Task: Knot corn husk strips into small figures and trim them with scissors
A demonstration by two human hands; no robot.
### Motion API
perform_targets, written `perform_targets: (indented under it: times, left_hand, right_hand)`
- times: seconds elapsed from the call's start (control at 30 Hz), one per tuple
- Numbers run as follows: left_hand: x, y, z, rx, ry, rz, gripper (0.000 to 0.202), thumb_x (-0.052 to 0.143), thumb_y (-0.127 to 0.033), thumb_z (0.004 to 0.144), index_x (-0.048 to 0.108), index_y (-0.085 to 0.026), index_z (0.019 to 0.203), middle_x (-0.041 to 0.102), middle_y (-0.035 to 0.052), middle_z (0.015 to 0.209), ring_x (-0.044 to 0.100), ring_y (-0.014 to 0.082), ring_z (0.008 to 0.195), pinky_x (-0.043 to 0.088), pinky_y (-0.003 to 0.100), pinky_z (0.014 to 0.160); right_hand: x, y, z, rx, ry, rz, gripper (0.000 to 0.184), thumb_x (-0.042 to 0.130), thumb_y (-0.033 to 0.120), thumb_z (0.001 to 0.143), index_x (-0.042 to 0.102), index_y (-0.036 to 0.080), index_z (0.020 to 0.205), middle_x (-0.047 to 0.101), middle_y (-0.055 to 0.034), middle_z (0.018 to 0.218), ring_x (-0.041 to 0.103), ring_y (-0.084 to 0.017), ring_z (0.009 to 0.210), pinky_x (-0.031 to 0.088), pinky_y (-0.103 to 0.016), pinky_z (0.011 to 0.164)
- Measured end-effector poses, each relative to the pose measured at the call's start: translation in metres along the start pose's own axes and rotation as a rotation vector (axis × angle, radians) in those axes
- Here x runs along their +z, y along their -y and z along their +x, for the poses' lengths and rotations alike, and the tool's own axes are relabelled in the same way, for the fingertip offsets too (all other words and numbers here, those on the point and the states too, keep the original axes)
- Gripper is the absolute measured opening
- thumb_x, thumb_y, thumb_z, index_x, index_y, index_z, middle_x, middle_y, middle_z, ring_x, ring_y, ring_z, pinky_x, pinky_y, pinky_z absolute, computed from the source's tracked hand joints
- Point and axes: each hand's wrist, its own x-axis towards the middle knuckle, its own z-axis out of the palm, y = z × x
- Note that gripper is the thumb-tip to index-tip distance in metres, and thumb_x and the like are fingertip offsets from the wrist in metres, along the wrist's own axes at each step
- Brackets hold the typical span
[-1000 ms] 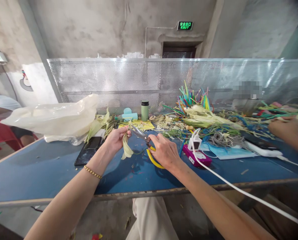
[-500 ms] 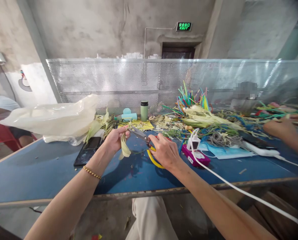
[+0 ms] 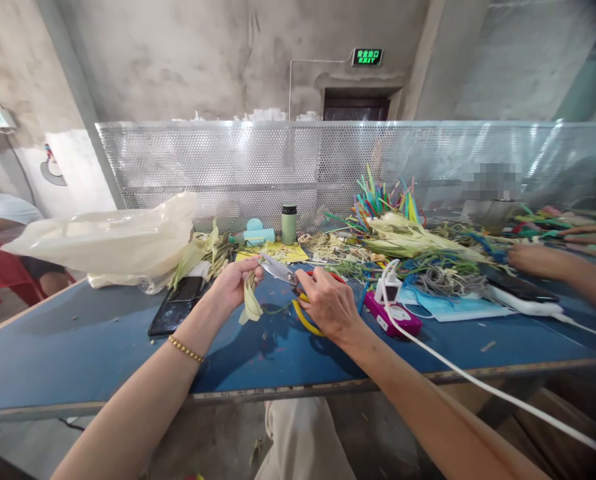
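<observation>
My left hand [image 3: 233, 283] is closed on a pale green corn husk strip [image 3: 251, 303] that hangs down over the blue table [image 3: 103, 347]. My right hand [image 3: 331, 303] grips scissors [image 3: 283, 272] with yellow and red handles. The blades are parted and point left, with their tips at the top of the husk strip beside my left fingers. Both hands are held just above the table, near its middle.
A dark phone [image 3: 175, 305] lies left of my hands, beside a big plastic bag [image 3: 113, 240]. A magenta power strip [image 3: 395, 315] with a white cable [image 3: 478, 383] sits on the right. Behind are a green bottle [image 3: 289, 224], husks and coloured strips [image 3: 408, 233]. Another person's hands [image 3: 553, 257] work at the far right.
The husk strip and scissors have stayed together between my hands, shifting only slightly. The other person's hands at the far right have moved and spread apart.
</observation>
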Motion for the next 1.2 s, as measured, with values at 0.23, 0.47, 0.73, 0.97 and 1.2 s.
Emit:
perform_targets:
  times: [0.23,0.47,0.73,0.97,1.2]
  left_hand:
    - [-0.0009,0.0003,-0.0004,-0.002,0.021,0.016,0.017,0.043,0.001,0.082,0.052,-0.013,0.080,0.049,-0.0010,0.050,0.047,0.0083,0.041,0.043,0.015,0.042]
    - [-0.0022,0.0011,0.0012,0.008,0.033,0.013,0.017,0.044,0.001,0.081,0.052,-0.014,0.078,0.050,-0.0005,0.052,0.048,0.0085,0.043,0.043,0.015,0.042]
    - [-0.0015,0.0017,0.0009,0.004,0.037,0.027,0.019,0.042,0.001,0.084,0.050,-0.014,0.076,0.049,-0.0007,0.051,0.048,0.0082,0.043,0.042,0.015,0.043]
    - [-0.0021,0.0021,0.0008,0.006,0.050,0.024,0.018,0.043,0.000,0.084,0.050,-0.014,0.077,0.049,-0.0007,0.052,0.048,0.0083,0.043,0.043,0.016,0.043]
    - [-0.0037,0.0020,0.0025,0.010,0.052,-0.003,0.018,0.043,0.001,0.084,0.049,-0.014,0.076,0.050,-0.0008,0.054,0.049,0.0082,0.044,0.045,0.016,0.044]
  right_hand:
    - [-0.0033,0.0017,0.0020,-0.018,0.024,-0.021,0.030,0.054,0.030,0.090,0.059,0.022,0.119,0.059,-0.0099,0.101,0.058,-0.023,0.091,0.035,-0.027,0.067]
    - [-0.0035,0.0027,0.0021,-0.019,0.041,-0.020,0.030,0.056,0.029,0.089,0.058,0.021,0.118,0.059,-0.0104,0.102,0.059,-0.023,0.090,0.036,-0.027,0.066]
    - [-0.0039,0.0029,0.0007,-0.024,0.039,-0.033,0.032,0.056,0.026,0.090,0.056,0.020,0.121,0.059,-0.0104,0.101,0.060,-0.023,0.088,0.034,-0.028,0.064]
    - [-0.0049,0.0028,-0.0004,-0.026,0.044,-0.044,0.031,0.052,0.028,0.092,0.057,0.021,0.122,0.060,-0.0101,0.099,0.061,-0.022,0.086,0.034,-0.027,0.062]
    - [-0.0043,0.0036,0.0000,-0.026,0.067,-0.029,0.034,0.054,0.030,0.092,0.056,0.020,0.124,0.060,-0.0100,0.101,0.062,-0.023,0.088,0.037,-0.027,0.065]
